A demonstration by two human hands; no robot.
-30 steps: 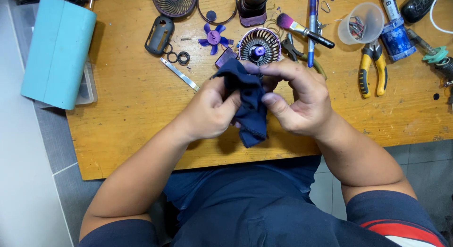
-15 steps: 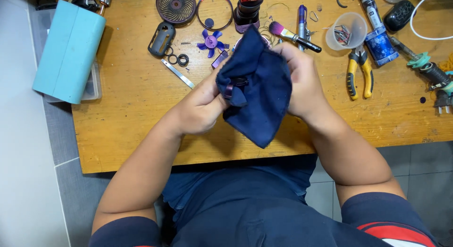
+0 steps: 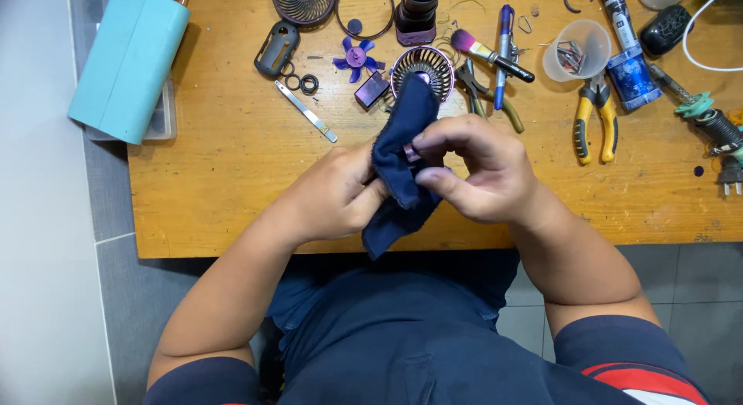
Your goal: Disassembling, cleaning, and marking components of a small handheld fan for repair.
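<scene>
My left hand (image 3: 337,194) and my right hand (image 3: 478,169) both grip a dark blue cloth (image 3: 398,169) over the front part of a wooden table (image 3: 217,157). The cloth is bunched between my fingers, and a small purple part peeks out of it near my right thumb. One end of the cloth reaches up to a round purple fan grille (image 3: 422,66) just beyond my hands. A purple fan blade (image 3: 357,55) and a small dark purple block (image 3: 372,89) lie to the left of the grille.
A teal case (image 3: 128,61) sits at the table's left edge. A second fan grille (image 3: 303,3), a wire ring (image 3: 364,10), a dark fob (image 3: 276,49), a metal strip (image 3: 307,121), a brush (image 3: 487,55), yellow pliers (image 3: 594,115), a plastic cup (image 3: 576,49) and a soldering iron (image 3: 708,119) lie around.
The cloth was spread wide over my hands half a second ago; now it is bunched narrow between them, with the fan grille uncovered behind. The view has also shifted slightly.
</scene>
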